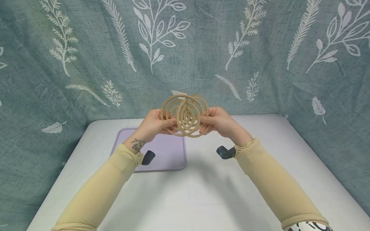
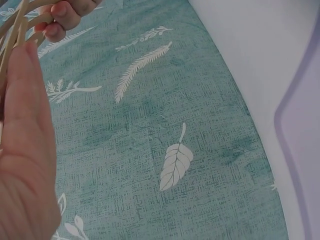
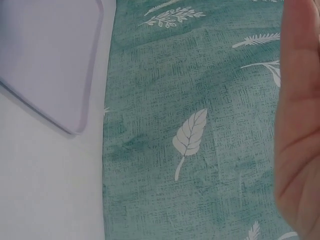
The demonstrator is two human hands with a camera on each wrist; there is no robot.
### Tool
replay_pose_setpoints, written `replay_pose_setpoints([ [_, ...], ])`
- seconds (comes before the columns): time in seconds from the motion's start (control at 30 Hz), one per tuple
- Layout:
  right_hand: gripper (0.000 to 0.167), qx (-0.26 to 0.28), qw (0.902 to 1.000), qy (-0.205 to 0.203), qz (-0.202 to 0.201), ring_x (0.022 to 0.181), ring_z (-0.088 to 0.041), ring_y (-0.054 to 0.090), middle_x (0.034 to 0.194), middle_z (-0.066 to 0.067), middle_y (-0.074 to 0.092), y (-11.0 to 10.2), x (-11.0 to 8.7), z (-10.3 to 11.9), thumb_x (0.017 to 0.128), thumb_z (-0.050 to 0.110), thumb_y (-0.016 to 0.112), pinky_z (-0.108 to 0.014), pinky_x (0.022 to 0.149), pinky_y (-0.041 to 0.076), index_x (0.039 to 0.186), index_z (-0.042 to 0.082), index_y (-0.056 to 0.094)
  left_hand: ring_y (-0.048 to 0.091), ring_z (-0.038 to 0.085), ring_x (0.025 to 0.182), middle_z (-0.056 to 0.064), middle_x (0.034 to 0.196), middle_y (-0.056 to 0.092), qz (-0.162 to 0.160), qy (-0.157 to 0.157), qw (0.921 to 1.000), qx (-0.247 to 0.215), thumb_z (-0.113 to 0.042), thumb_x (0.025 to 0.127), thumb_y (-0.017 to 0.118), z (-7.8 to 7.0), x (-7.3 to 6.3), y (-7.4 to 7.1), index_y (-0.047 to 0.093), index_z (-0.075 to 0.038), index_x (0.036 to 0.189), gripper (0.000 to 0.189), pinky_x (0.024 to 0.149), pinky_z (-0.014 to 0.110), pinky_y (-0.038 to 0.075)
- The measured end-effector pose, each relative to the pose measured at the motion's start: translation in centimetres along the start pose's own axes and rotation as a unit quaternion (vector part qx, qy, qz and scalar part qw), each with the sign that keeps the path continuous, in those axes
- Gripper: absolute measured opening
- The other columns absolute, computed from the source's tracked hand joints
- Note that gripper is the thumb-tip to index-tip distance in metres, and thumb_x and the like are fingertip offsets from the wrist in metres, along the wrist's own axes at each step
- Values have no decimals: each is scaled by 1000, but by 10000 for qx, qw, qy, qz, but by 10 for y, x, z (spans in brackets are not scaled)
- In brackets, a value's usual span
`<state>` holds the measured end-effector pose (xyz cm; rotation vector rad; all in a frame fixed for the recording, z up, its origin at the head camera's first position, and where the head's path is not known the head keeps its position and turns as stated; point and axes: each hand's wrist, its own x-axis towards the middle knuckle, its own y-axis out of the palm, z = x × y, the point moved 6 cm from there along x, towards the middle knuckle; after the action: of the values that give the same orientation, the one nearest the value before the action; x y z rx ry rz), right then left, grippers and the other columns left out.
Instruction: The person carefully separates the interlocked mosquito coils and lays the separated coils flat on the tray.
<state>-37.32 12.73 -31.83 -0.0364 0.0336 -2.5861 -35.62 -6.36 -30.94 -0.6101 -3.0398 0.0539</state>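
Observation:
Several tan wooden hoops of different sizes overlap in a bundle, held up in front of me above the table in the head view. My left hand grips their left side, thumb in front and fingers behind. On the right side, my right hand pinches the hoops in the same way. The left wrist view has hoop edges at its top left corner, beside the left hand and the right fingertips. Only part of the right palm shows in the right wrist view; the hoops are out of sight there.
A lavender tray lies on the white table, below and left of the hoops. A teal curtain with white leaf prints hangs behind and beside the table. Dark wrist devices stick out below both wrists.

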Motion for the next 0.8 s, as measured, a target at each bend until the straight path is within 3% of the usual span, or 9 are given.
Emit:
replay_pose_setpoints([
  [0.23,20,-291,9994,-165,25,59,-11,67,69,-1,69,-4,-2,5,93,2,51,-28,57,57,82,11,65,66,12,63,0,66,67,-80,40,9995,286,-1,88,59,-2,0,-2,58,10,98,14,69,36,58],
  [0.43,10,-328,9956,-790,377,72,-12,68,77,3,71,-4,-3,14,89,12,61,-31,70,57,85,18,69,68,14,69,0,73,68,-13,384,9992,129,-1,89,57,-7,-1,0,58,12,98,16,71,40,58],
  [0.57,4,-166,9889,-1331,632,75,-11,68,79,4,70,-3,-3,23,86,20,66,-29,69,57,84,18,69,69,17,72,0,78,69,156,653,9977,26,-2,90,57,-10,-2,3,58,13,103,20,69,45,57],
  [0.7,8,159,9802,-1775,866,73,-9,66,81,4,69,0,-3,31,83,24,67,-25,65,56,86,17,69,69,18,71,2,79,69,347,911,9951,-139,-3,90,57,-14,-3,6,62,5,101,15,67,48,57],
  [0.8,11,339,9765,-1978,791,70,-8,65,79,4,69,1,-3,34,81,26,68,-22,63,55,86,16,71,68,17,69,1,76,69,364,1135,9926,-218,-3,91,55,-16,-4,7,65,-6,91,10,65,41,58],
])
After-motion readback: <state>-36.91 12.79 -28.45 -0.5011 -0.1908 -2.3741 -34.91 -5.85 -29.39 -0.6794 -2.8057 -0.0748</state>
